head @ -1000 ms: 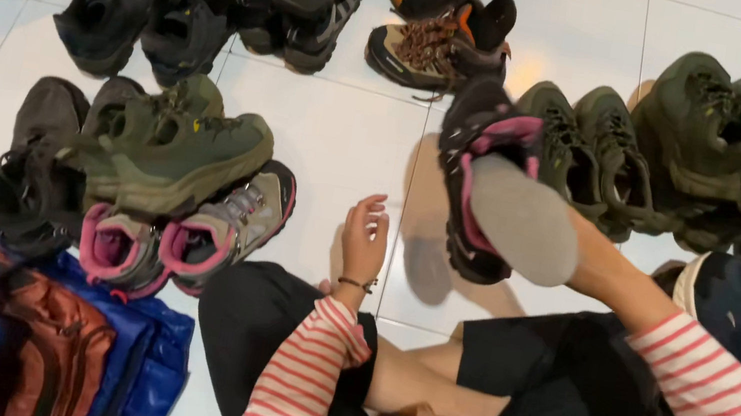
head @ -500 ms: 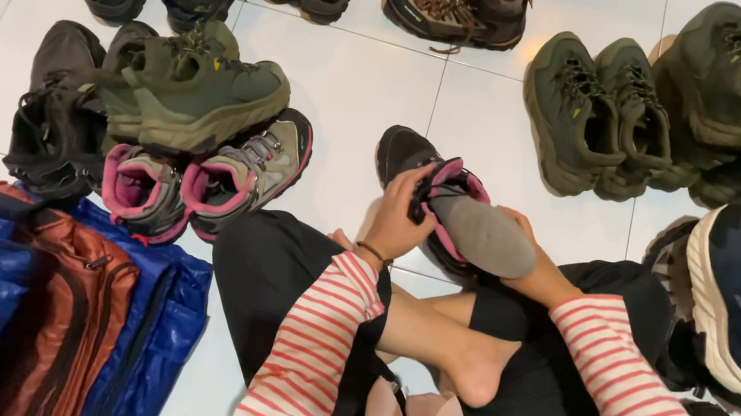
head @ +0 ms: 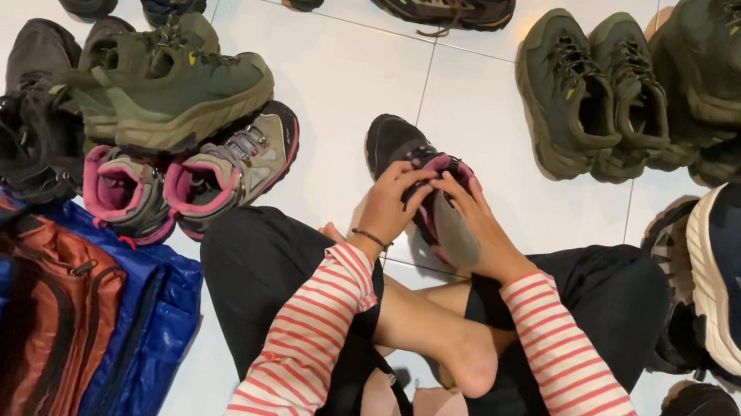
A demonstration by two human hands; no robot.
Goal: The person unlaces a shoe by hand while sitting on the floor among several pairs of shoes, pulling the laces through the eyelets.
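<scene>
Black-and-pink shoe (head: 405, 158) gripped by left hand (head: 389, 203) and right hand (head: 473, 218), fingers closed around it.

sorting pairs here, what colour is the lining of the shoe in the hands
Pink lining on a black shoe, held by the left hand and right hand; seen in the head view.

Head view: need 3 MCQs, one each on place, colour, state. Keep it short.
1. Where does the black shoe with pink lining sit?
A. on the floor tiles before the knees
B. on the blue bag
C. atop the green shoe

2. What colour are the sleeve stripes?
A. red and white
B. blue and yellow
C. plain black

3. How is that shoe held?
A. by neither hand
B. by one hand
C. by both hands

Answers: 1 A, it rests on white floor. 2 A, sleeve shows it. 3 C, left hand and right hand grip its opening.
</scene>
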